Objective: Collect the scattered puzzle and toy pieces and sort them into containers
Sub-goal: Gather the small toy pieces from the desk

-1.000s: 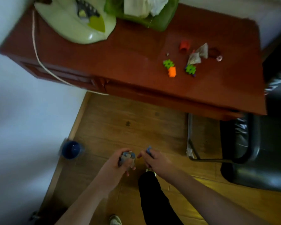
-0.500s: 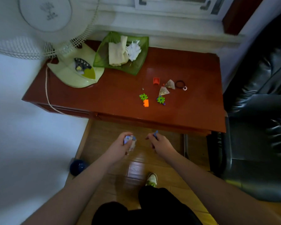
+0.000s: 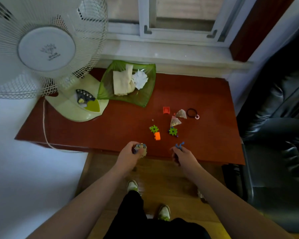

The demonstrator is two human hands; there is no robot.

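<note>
At the far left of the reddish-brown wooden surface [image 3: 124, 121] stood a pale green and white electric fan [image 3: 47, 49], and beside it a translucent green leaf-shaped plastic dish [image 3: 109, 80] with folded cloth and crumpled paper in it; neither belonged to the toy pieces. Near the front edge, the left hand [image 3: 129, 156] was curled closed around a small handful of pieces [image 3: 140, 147], grey-blue and pale, which were too blurred to tell apart. Just beyond it lay a lime-green toothed plastic interlocking piece [image 3: 153, 129] touching an orange plastic block [image 3: 157, 136]. Both looked light, stiff and smooth, so I judged that a pinch across the flat sides would hold them better than a pinch on the teeth. Further back stood a small red plastic cube-like piece [image 3: 166, 110], and near it two small clear triangular pouches with pale contents [image 3: 178, 118], which seemed soft and should be taken by a corner. A second green toothed piece sitting on a dark blue one [image 3: 173, 131] lay well apart from the first one. The right hand [image 3: 183, 156] was mostly closed and held a thin blue plastic figure-like piece [image 3: 179, 145] between the fingertips, with its points sticking up. It looked light and perhaps easy to bend. At the right lay a black elastic hair band with a pink bead [image 3: 192, 113]. No sorting container was clearly visible.
</note>
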